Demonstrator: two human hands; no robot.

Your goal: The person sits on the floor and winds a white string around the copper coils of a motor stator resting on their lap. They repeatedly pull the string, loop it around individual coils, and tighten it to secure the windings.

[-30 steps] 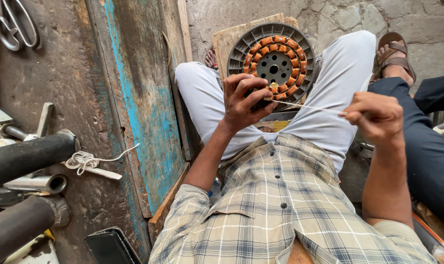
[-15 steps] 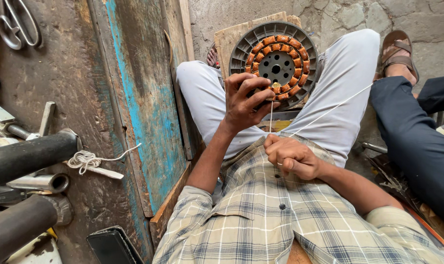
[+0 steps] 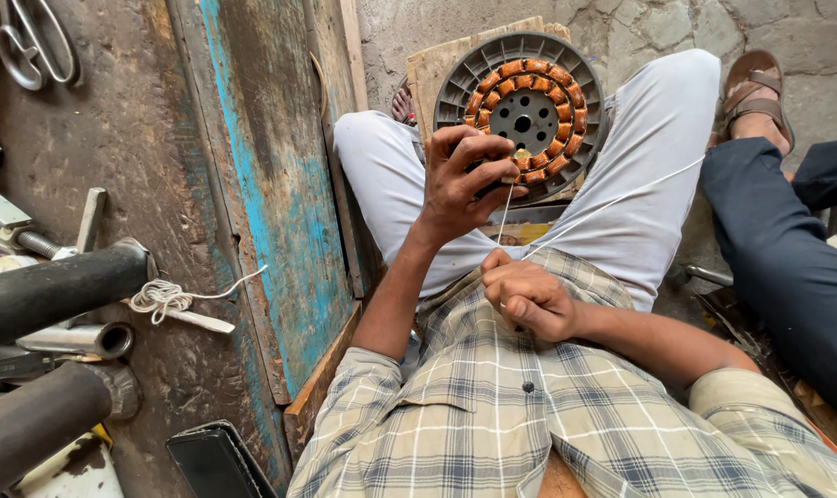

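My right hand (image 3: 529,300) sits closest to me, low against my checked shirt (image 3: 529,406), fingers curled shut on the thin white thread (image 3: 504,212). I keep it down here so the thread runs taut up and away from my knuckles. A second strand slants off to the right of this hand, across my pale trouser leg (image 3: 640,184); I cannot tell where it ends.

Further out, past that fist, my left hand (image 3: 460,180) closes over the near rim of the motor stator (image 3: 524,115). Thumb and fingertips pinch together where the thread meets the ring of copper windings (image 3: 566,97), holding the coil steady while the thread is under tension. The stator stands tilted toward me, propped between my knees against a wooden board (image 3: 437,69), so its face is easy to reach.

Well off to the left of my left hand lie a spare hank of white string (image 3: 160,297), dark metal pipes (image 3: 59,290) and scissors (image 3: 31,41). Beyond my right hand, another person's dark trouser leg (image 3: 787,249) and sandal (image 3: 755,88).
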